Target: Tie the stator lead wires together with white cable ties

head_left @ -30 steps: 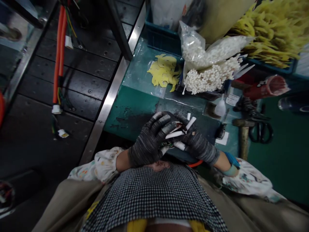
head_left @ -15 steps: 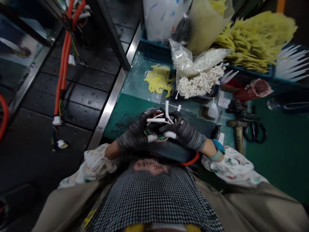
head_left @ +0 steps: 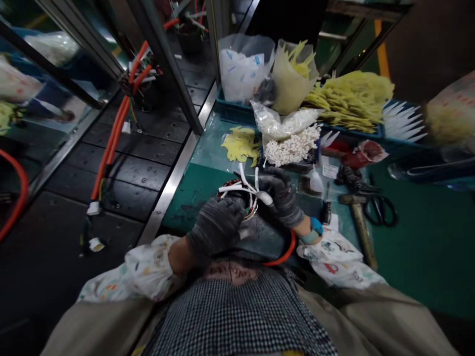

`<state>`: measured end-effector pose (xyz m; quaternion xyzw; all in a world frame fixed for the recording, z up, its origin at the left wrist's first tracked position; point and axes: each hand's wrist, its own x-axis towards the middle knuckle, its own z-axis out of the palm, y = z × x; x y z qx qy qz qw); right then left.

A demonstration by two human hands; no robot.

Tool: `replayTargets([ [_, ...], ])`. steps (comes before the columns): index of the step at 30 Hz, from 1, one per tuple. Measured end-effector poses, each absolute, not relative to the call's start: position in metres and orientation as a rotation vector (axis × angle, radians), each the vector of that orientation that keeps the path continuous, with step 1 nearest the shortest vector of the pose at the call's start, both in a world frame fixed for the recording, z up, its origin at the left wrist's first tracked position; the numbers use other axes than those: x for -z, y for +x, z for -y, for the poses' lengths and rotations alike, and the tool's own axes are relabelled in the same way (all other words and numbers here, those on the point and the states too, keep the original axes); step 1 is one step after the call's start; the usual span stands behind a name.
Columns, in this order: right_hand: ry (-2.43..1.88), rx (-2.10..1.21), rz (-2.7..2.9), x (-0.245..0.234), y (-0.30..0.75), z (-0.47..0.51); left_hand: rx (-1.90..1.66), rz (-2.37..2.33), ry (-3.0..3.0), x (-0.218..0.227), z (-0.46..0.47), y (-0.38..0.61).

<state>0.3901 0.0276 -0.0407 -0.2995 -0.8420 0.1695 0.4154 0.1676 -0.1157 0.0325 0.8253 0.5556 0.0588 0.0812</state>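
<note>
A round wire-wound part, like a motor stator, sits low over the green bench in front of me. Several white-sleeved wires stick up and outward from it. My left hand, in a grey glove, is closed at its near left side, the fingertips partly hidden. On the other side, my right hand is curled with its white-tipped thumb against the wires. Its fingers bend round behind them, so the exact grip is partly hidden. An orange-red cable curves below my right hand.
Yellow cut pieces and a box of small white-tipped parts lie beyond my hands. To the right are a screwdriver, a hammer and black scissors. A metal edge and dark conveyor run along the left.
My view has tilted up. My left hand has turned over and closed at the part's near side, its back now showing. My right hand has shifted to the part's right edge by the wires.
</note>
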Motion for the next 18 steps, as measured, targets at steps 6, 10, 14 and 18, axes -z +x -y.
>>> replayTargets([
  [6,-0.934,-0.035,2.144,0.01,0.387,-0.064,-0.143,-1.758,2.818,0.003,0.148,0.167],
  [10,-0.824,-0.085,2.197,0.007,0.373,-0.072,-0.421,-1.692,2.92,0.012,0.148,0.149],
  [14,-0.805,-0.227,1.998,-0.008,0.381,-0.054,-0.712,-1.732,2.874,0.01,0.146,0.147],
  [18,-0.908,-0.532,1.714,-0.041,0.416,-0.018,-0.712,-1.717,2.814,0.002,0.149,0.145],
])
